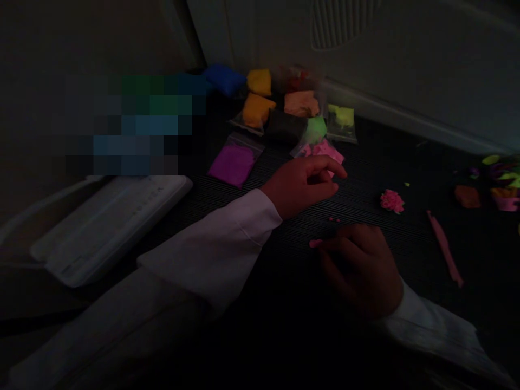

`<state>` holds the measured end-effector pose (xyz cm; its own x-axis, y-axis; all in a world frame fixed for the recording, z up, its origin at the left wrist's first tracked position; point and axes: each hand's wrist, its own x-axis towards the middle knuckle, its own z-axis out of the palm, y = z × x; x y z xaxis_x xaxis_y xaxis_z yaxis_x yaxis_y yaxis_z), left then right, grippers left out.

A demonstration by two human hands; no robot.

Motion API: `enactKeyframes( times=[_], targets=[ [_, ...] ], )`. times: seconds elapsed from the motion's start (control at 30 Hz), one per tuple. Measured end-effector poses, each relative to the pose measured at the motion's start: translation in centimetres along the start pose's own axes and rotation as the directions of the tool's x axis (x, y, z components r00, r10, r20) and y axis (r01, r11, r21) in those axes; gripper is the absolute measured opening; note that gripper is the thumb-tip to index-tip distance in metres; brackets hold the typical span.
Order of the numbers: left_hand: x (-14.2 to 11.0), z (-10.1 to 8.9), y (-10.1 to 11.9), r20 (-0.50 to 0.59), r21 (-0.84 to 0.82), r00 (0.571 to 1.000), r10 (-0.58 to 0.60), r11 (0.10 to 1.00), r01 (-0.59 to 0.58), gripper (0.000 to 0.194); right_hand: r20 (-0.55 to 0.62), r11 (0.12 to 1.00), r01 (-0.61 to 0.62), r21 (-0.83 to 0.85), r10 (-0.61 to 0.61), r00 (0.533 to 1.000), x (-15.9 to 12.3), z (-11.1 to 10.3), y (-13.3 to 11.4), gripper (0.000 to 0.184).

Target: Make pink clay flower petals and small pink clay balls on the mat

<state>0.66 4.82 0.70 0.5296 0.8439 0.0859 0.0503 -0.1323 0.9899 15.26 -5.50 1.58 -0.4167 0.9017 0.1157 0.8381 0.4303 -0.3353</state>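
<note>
My left hand (303, 187) is over the dark table with fingers loosely bent. Its thumb and index tips are apart, and I see nothing between them. Just behind it lies a clear bag of pink clay (325, 150), partly covered by the hand. My right hand (363, 268) is closed at the fingertips on a small flat piece of pink clay (314, 244), whose far end sticks out to the left. Tiny pink clay balls (334, 219) rest between the hands. Right of them sits a ruffled pink clay flower (392, 201).
A pink modelling tool (444, 248) lies at the right, near a brown lump (467, 196) and colourful clay pieces (506, 184). Several clay bags stand at the back, with a purple one (233, 162) nearer. A white power strip (114, 230) is at left. Light is dim.
</note>
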Motion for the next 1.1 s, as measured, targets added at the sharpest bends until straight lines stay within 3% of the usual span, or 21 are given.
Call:
enactKeyframes(
  times=[0.17,0.33,0.47,0.57,0.87,1.1],
  targets=[
    [0.0,0.0,-0.1,-0.011,0.021,1.0,0.016,1.0,-0.015,0.018,0.005,1.0,0.005,0.017,-0.005,1.0,-0.1,0.0,-0.1,0.011],
    [-0.2,0.0,-0.2,0.062,0.181,0.998,0.024,0.983,-0.035,0.015,-0.095,0.994,-0.047,0.1,0.057,0.994,0.2,-0.6,0.5,0.011],
    [-0.3,0.0,-0.1,0.112,0.365,0.989,0.101,0.921,-0.135,0.015,-0.167,0.986,-0.141,0.086,0.154,0.974,0.9,-1.1,2.4,0.013],
    [-0.3,0.0,-0.2,0.156,0.44,0.977,0.149,0.875,-0.203,0.013,-0.156,0.984,-0.164,0.073,0.173,0.972,1.2,-1.0,3.5,0.018],
    [-0.4,0.0,0.0,0.158,0.438,0.985,0.07,0.889,-0.134,0.015,-0.049,0.997,-0.072,0.04,0.074,0.996,1.1,-0.4,3.7,0.018],
    [-0.5,0.0,0.0,0.148,0.429,0.988,0.041,0.898,-0.102,0.016,-0.054,0.985,-0.123,0.124,0.131,0.99,1.1,-0.5,3.4,0.017]
  ],
)
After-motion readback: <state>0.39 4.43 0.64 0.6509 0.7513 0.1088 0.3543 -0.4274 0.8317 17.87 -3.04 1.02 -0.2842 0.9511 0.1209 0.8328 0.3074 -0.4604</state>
